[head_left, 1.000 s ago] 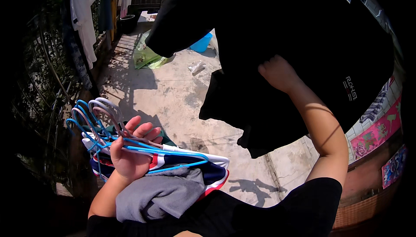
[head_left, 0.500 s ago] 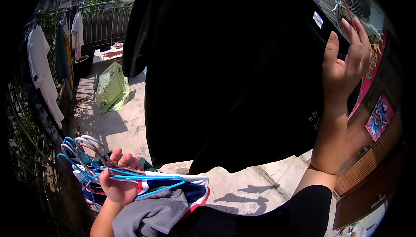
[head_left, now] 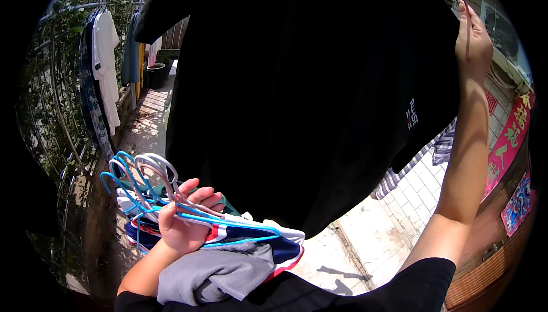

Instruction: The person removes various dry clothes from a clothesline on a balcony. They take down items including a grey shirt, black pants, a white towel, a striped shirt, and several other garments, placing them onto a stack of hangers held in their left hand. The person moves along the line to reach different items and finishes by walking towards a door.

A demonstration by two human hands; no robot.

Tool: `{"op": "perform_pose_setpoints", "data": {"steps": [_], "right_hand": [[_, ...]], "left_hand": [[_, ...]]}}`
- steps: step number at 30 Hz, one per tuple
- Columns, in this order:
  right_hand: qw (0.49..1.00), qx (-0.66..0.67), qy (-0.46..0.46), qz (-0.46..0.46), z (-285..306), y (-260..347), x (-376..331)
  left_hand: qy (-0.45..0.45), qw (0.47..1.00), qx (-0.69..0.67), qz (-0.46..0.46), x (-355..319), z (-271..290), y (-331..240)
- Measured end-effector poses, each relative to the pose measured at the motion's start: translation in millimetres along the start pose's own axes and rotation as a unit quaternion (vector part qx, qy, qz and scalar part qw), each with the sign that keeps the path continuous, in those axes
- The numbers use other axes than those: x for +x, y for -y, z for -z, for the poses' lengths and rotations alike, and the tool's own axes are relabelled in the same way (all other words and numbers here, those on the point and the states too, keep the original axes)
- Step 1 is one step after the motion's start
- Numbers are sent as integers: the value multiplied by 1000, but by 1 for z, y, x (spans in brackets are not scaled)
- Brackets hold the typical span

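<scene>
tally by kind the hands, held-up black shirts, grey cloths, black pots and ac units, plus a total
Left hand and right hand: 2
Held-up black shirt: 1
Grey cloth: 1
Black pot: 1
AC unit: 1
Total: 6

Sunlight falls on a pale concrete floor (head_left: pixel 365 226) between a leafy metal fence (head_left: pixel 54 101) and a white-tiled wall (head_left: pixel 419 189).

A head-worn fisheye, forward and downward, close to a black shirt (head_left: pixel 297 101), depth beyond uncertain.
</scene>
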State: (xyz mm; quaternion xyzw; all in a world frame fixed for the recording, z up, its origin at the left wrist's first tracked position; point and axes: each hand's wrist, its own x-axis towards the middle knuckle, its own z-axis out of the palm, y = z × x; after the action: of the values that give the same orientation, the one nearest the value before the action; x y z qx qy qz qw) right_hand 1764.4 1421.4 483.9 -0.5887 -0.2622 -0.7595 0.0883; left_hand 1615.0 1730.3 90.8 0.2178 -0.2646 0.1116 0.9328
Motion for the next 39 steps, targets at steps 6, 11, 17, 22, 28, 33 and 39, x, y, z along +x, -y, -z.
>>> {"op": "perform_pose_setpoints", "data": {"steps": [6,11,17,22,28,33,39], "right_hand": [[976,141,166,-16,-22,102,-94],[787,426,441,-68,-8,209,-195],[576,609,543,-41,23,287,-248],[337,723,599,76,-36,344,-249],[-91,699,701,113,-107,456,-276],[-125,720,648,213,-149,539,-260],[50,811,572,113,-191,632,-200]], "left_hand": [[0,998,38,-53,-40,1,3],[-61,992,69,-81,-73,-30,-11],[-109,981,105,-125,-67,-25,-37],[-66,971,125,-191,-79,22,-74],[-78,949,150,-267,-80,59,-149],[-79,931,178,-308,-88,88,-203],[-148,885,225,-379,-94,93,-235]]}}
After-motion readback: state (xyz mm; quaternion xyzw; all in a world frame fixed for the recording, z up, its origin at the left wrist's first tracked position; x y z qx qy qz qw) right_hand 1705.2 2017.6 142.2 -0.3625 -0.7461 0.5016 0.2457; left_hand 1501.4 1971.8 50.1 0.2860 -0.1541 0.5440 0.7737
